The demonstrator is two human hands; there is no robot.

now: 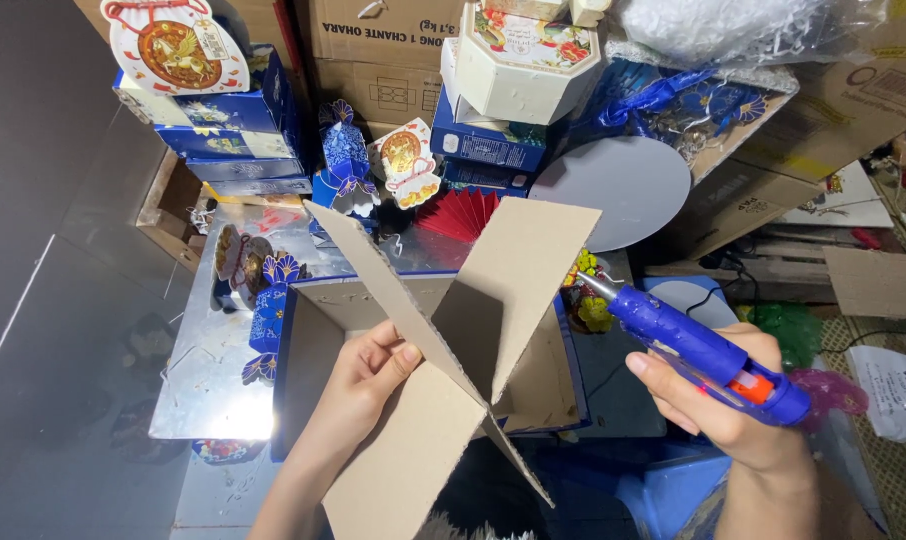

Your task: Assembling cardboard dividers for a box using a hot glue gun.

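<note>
The left hand (368, 375) grips a cardboard cross (453, 340), two slotted brown panels meeting in an X, with thumb and fingers closed on the lower left panel. The cross is held tilted above an open blue box (298, 330) that rests on the worktop (213, 400), a shiny metal sheet. The right hand (718, 395) is clamped around a blue glue gun (698, 345) with an orange trigger; its metal nozzle points left and ends just beside the right edge of the cross, near the upper right panel. The two hands are well apart, with the cardboard between them. Behind them stand stacked blue gift boxes (233, 130), a white octagonal box (523, 60) and a red paper fan (458, 212).
</note>
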